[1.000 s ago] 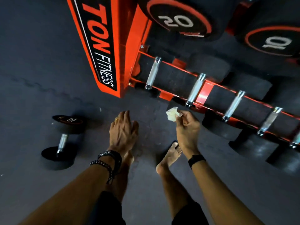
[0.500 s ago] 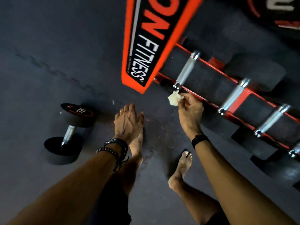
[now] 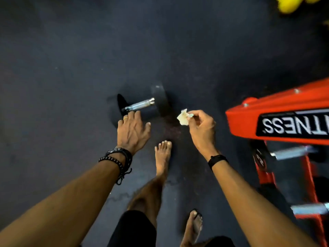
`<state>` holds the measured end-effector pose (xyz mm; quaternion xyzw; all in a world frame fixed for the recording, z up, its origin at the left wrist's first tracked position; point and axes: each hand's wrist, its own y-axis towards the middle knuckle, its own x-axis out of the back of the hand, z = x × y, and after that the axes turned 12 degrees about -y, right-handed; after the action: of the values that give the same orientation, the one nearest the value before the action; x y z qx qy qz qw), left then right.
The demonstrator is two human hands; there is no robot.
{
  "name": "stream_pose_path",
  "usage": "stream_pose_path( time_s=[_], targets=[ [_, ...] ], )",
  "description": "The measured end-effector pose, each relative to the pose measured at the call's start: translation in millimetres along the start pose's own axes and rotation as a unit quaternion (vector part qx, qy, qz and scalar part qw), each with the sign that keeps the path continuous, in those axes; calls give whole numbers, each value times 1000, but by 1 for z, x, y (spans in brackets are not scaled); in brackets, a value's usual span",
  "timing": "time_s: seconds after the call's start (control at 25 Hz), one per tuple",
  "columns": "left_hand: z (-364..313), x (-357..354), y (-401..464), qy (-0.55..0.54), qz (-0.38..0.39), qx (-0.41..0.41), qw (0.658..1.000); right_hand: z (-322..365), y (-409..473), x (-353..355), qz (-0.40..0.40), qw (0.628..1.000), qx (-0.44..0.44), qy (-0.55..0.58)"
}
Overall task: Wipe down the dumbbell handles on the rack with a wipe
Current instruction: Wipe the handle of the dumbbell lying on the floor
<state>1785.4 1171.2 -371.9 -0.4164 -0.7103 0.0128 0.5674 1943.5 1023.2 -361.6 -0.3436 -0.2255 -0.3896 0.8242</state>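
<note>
A crumpled white wipe (image 3: 183,117) is pinched between thumb and fingers of my right hand (image 3: 201,129), held in the air above the floor. A black dumbbell with a chrome handle (image 3: 139,105) lies on the dark floor just ahead. My left hand (image 3: 132,131) reaches toward it with fingers straight, fingertips close under the handle's left end. The orange rack (image 3: 277,120) stands at the right edge, and two chrome dumbbell handles (image 3: 293,152) on it show blurred below its side panel.
Dark rubber floor mat (image 3: 71,86) spreads all around. My bare feet (image 3: 162,154) stand between my arms. A yellow object (image 3: 293,4) sits at the top right corner. The rack's orange legs (image 3: 309,186) run down the right side.
The view has swung left, away from the rack. The floor dumbbell now lies straight ahead, and both hands have moved toward it, the wipe still pinched in the right.
</note>
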Motion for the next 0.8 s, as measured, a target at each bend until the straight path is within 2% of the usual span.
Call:
stream_pose_path(
  time_s=[0.12,0.24,0.36,0.48,0.64,0.72,0.8],
  targets=[
    [62,14,-3,-28,-47,52,997,33,11,-48,56,994,73,-58],
    [116,4,5,-45,-71,91,992,50,29,-102,107,972,170,-122],
    [147,-16,31,-92,-80,108,987,51,58,-155,114,913,310,-240],
    [153,-32,61,-133,-108,102,980,54,93,-199,131,846,419,-302],
    [153,-50,109,-224,-142,111,958,34,120,-242,226,752,506,-356],
    [156,-60,113,-259,-187,92,943,17,120,-254,234,735,520,-367],
    [157,-67,115,-284,-204,79,934,5,126,-267,173,742,533,-369]
  ],
)
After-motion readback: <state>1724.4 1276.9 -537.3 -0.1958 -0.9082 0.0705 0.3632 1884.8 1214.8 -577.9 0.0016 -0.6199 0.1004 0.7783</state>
